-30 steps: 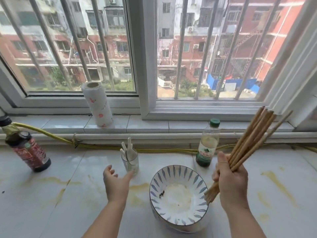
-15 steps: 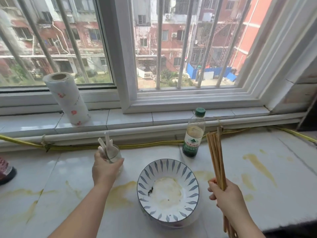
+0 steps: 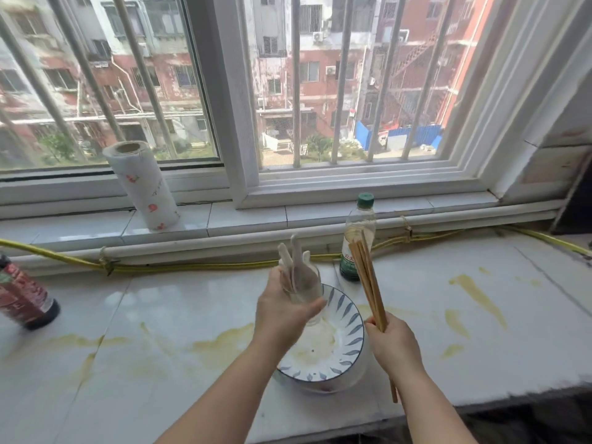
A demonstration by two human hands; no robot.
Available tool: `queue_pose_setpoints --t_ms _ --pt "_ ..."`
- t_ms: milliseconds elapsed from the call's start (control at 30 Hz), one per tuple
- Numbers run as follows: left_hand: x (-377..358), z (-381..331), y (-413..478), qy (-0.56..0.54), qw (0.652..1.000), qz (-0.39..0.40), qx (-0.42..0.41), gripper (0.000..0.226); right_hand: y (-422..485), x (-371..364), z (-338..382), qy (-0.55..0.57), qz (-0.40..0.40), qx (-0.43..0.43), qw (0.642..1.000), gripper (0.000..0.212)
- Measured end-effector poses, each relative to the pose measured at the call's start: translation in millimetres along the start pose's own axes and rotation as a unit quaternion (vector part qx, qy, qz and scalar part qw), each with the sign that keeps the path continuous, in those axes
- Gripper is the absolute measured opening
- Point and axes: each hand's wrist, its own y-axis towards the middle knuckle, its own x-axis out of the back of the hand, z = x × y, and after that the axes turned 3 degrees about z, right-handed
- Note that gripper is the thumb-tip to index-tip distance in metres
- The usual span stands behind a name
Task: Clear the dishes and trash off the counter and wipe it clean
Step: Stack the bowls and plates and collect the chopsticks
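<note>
My left hand (image 3: 283, 310) grips a clear glass (image 3: 306, 288) that holds several white spoons (image 3: 293, 256), lifted over the far left part of a blue-and-white patterned bowl (image 3: 336, 346). The dirty bowl stands on the white counter (image 3: 160, 363) near its front edge. A bundle of wooden chopsticks (image 3: 366, 280) stands nearly upright in my right hand (image 3: 389, 342), just right of the bowl. Yellowish stains (image 3: 224, 342) streak the counter on both sides of the bowl.
A green-capped bottle of clear liquid (image 3: 357, 238) stands behind the bowl. A dark sauce bottle (image 3: 24, 296) is at the far left. A paper towel roll (image 3: 142, 185) stands on the window sill. A yellow hose (image 3: 192, 267) runs along the back wall.
My left hand closed on the glass of spoons and lifted it rightward over the bowl. My right hand swung the chopsticks from tilted right to nearly upright.
</note>
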Motion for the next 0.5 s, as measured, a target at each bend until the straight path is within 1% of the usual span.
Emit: queue_pose_setpoints --t_ms 100,233,300,400,433,500 --pt "-21.8 3.6 -10.2 0.040 0.999 0.008 0.017 0.050 -1.0 -1.1 -5.2 0.004 0.007 -0.007 1.000 0.010" --pt "-33.2 9.6 -14.0 0.074 0.997 0.006 0.032 0.048 -1.9 -2.2 -6.8 0.023 0.008 -0.010 1.000 0.011" --pt "-35.9 13.9 -13.7 0.085 0.995 0.004 0.044 0.053 -2.3 -3.9 -6.3 0.032 0.009 -0.012 0.999 0.012" --pt "-37.9 22.6 -11.4 0.079 0.995 -0.007 0.066 0.065 -3.0 -6.4 -4.8 0.041 0.003 -0.010 0.999 0.018" --pt "-38.3 24.6 -10.9 0.076 0.995 -0.009 0.070 0.067 -2.8 -7.0 -4.5 0.041 -0.001 -0.010 0.999 0.021" --pt "-39.2 27.2 -10.3 0.075 0.994 -0.010 0.073 0.062 -2.1 -7.9 -4.4 0.043 -0.004 -0.012 0.999 0.024"
